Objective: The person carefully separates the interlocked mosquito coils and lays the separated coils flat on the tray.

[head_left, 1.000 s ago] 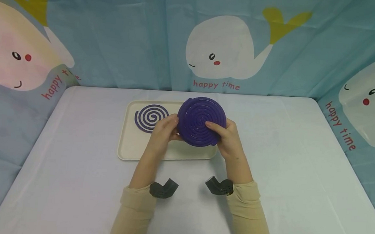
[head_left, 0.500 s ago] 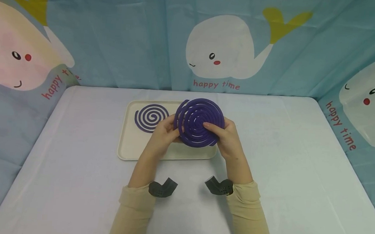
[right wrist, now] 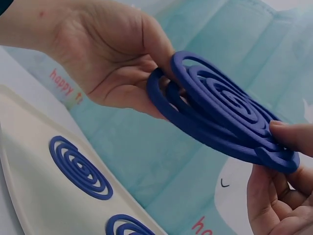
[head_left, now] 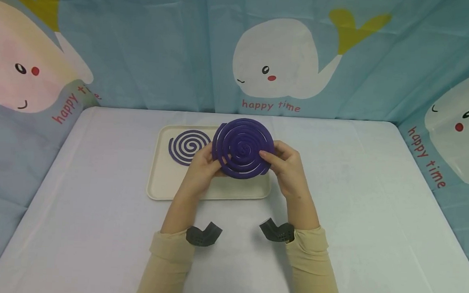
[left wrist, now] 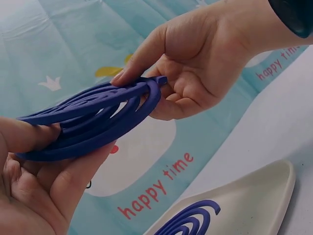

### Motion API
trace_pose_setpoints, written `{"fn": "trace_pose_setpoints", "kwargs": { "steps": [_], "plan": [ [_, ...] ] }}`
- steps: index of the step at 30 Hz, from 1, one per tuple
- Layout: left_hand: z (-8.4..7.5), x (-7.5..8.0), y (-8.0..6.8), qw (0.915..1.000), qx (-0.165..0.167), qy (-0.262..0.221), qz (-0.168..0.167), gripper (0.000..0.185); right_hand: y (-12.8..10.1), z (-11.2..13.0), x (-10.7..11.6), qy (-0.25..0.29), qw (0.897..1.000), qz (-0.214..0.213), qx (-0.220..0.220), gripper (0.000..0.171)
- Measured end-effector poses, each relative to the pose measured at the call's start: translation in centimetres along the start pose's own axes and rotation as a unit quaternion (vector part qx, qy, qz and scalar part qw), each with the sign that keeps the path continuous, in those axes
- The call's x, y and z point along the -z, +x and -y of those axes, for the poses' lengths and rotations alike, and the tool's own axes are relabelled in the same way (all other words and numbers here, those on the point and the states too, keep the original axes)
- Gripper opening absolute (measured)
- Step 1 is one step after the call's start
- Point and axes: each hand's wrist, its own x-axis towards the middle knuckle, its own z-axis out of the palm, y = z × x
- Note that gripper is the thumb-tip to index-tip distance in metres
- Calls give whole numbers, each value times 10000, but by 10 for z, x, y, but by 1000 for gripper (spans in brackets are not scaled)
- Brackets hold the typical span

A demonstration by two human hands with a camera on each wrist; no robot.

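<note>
From my end, going L to R: far left of the tray [head_left: 155,191] lies a single purple spiral [head_left: 188,147], flat on the cream surface, prob set down there so it stays clear of the hands. The right wrist view shows part of a second spiral [right wrist: 128,226] on the tray too.

Next, left hand [head_left: 203,166]: thumb on top and fingers under the left rim of the paired purple coil [head_left: 242,148], pinching it. I read that as a brace, so the disc can't swing while the other side is worked. The coil is held up in the air above the tray's right half, tilted, w/ its two nested spirals standing slightly apart at the left edge in the wrist views.

Then right hand [head_left: 287,167]: thumb and fingertips clamped on the right rim near the outer tail end, a light pinch, I'd say bc the stuff looks thin and brittle.

Both forearms in beige sleeves, wrist cams strapped on.

Surface: white table [head_left: 355,207], tray near its far middle. Room: blue cloth backdrop [head_left: 144,47] round three sides, cartoon whales and "happy time" lettering
</note>
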Motion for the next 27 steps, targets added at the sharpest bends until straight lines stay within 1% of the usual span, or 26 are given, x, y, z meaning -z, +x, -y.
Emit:
{"fn": "trace_pose_setpoints", "kwargs": {
  "steps": [3,8,11,17,21,24,27],
  "plan": [
    [0,0,0,10000,-18,-21,-25,37,0,1,0,26,10000,-3,61,16],
    [0,0,0,10000,-12,-45,-56,36,1,4,0,165,9997,-58,151,27],
    [0,0,0,10000,0,-56,-58,36,1,5,0,256,9995,-71,182,30],
    [1,1,0,10000,-21,4,-77,38,1,4,1,434,9987,-91,243,25],
    [0,2,0,9998,56,133,-165,38,1,3,3,429,9982,-235,360,24],
    [-2,4,-1,9995,155,227,-165,37,1,3,5,345,9986,-259,316,26],
    [-2,6,-1,9992,214,322,-83,37,1,4,7,273,9994,-146,175,27]
  ]
}}
